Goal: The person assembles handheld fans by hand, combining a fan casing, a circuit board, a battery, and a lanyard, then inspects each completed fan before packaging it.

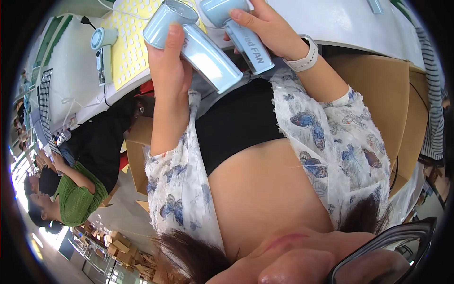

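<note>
My left hand (166,64) is wrapped around a light blue handheld fan (210,57), thumb lying along its side near the round head. Its glossy handle slants down to the right, toward my body. Beside it, my right hand (273,29) grips a second light blue handheld fan (250,47), which has dark lettering on its handle. The two fans are held close together above the table edge. Fingers behind both fans are partly hidden. A third fan (102,54) of the same blue lies on the table to the left.
A yellow sheet (127,45) with rows of small white stickers lies on the white table (326,21). A cardboard box (373,90) stands at my right, another (139,137) at my left. A co-worker in a green knit top (78,194) sits further left.
</note>
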A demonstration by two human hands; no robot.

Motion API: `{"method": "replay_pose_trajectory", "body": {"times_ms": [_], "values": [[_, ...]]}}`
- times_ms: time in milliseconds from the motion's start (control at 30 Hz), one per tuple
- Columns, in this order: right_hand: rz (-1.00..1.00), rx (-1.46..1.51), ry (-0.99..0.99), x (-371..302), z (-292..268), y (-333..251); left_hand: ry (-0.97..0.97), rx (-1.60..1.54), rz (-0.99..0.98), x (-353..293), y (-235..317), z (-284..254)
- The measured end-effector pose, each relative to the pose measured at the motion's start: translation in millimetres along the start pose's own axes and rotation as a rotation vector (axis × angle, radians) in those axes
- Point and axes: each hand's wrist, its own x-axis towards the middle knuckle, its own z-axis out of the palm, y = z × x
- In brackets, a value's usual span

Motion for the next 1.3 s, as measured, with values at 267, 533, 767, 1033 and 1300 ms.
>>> {"method": "replay_pose_trajectory", "body": {"times_ms": [267, 533, 767, 1033, 1300], "values": [[-0.28, -0.183, -0.14, -2, 14, 12, -0.095, 0.546, 0.643, -9, -14, 13], [-0.167, -0.126, -0.207, -13, 12, 7, -0.191, 0.648, 0.605, 2, -35, 17], [-0.211, -0.437, 0.208, 33, -98, -31, -0.138, 0.926, 0.734, 5, -44, -17], [0.177, -1.26, 0.949, -52, -457, 22, -0.208, 1.297, 0.76, 10, -48, 12], [0.599, -1.732, 1.565, -12, -425, 10, -0.188, 1.274, 0.791, 3, -46, 7]]}}
